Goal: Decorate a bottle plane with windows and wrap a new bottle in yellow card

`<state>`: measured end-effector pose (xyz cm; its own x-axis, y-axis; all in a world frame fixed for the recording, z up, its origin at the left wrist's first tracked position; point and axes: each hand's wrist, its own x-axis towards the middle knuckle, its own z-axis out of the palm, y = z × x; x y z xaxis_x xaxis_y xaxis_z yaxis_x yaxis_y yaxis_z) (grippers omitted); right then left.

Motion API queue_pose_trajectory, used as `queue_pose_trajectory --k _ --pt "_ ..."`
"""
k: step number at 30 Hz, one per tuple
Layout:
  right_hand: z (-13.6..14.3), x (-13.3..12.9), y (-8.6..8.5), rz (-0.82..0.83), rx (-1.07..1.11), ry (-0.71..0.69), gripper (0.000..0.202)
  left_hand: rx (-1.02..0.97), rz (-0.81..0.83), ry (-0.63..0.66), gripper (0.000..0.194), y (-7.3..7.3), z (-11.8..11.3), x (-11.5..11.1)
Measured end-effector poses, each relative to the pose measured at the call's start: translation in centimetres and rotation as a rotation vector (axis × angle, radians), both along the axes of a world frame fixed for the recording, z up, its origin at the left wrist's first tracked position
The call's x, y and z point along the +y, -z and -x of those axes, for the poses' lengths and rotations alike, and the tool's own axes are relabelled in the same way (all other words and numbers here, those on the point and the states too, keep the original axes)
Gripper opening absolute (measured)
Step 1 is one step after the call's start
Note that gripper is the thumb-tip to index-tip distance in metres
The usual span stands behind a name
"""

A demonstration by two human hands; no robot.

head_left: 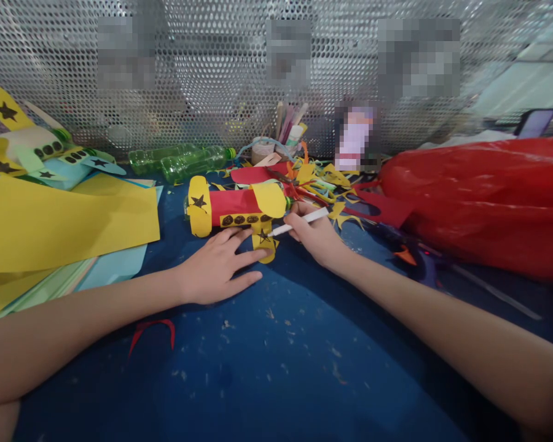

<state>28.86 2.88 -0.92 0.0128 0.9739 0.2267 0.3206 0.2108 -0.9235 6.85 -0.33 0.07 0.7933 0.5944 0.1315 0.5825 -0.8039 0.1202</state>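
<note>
A toy plane (237,202), made from a green plastic bottle wrapped in red paper, lies on its side on the blue table. Yellow paper parts are fixed to it, with black stars and a row of black ovals drawn on them. My right hand (316,233) is closed round a white marker (299,222), whose tip touches or nearly touches the star on the yellow wing (265,240). Spread out flat, my left hand (219,264) steadies the near side, with its fingertips on the wing and by the body.
Yellow and coloured paper sheets (69,224) are piled at left, with finished paper planes (41,147) behind. Green bottles (184,161), paper scraps (322,178) and a pen holder (262,148) stand along the perforated metal panel. A red plastic bag (479,196) bulges at right. A red scrap (154,328) lies in front.
</note>
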Motion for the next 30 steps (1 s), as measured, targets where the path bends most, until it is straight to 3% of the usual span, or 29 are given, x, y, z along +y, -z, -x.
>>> queue_pose_trajectory --k 13,30 --pt "0.03 -0.2 -0.26 0.011 -0.024 0.007 0.022 0.007 0.001 -0.003 0.047 0.05 0.01 -0.01" --pt "0.34 -0.18 -0.39 -0.017 0.145 -0.028 0.019 0.006 -0.015 0.004 0.046 0.14 0.0 0.02"
